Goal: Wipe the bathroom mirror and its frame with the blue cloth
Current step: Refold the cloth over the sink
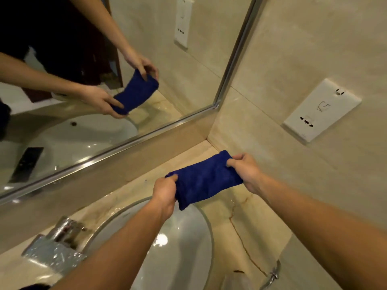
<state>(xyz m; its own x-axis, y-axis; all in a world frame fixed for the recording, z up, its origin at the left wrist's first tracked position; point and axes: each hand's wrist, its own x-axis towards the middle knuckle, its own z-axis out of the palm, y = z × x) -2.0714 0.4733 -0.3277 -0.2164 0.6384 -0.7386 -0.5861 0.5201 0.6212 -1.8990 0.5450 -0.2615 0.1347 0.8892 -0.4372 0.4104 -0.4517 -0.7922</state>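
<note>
1. Both bare forearms reach forward from the lower edge of the view.
2. The left hand (pixel 164 190) is curled, thumb on top, gripping the near end of the cloth (pixel 206 178).
3. The right hand (pixel 245 171) is curled, pinching the far end.

Glossy beige marble counter (pixel 247 208) with inset white basin (pixel 188 243), chrome faucet (pixel 60 233).

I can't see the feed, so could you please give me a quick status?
Both hands, left and right, grip the folded blue cloth above the sink. Mirror and frame untouched. Path to mirror unobstructed.
</note>
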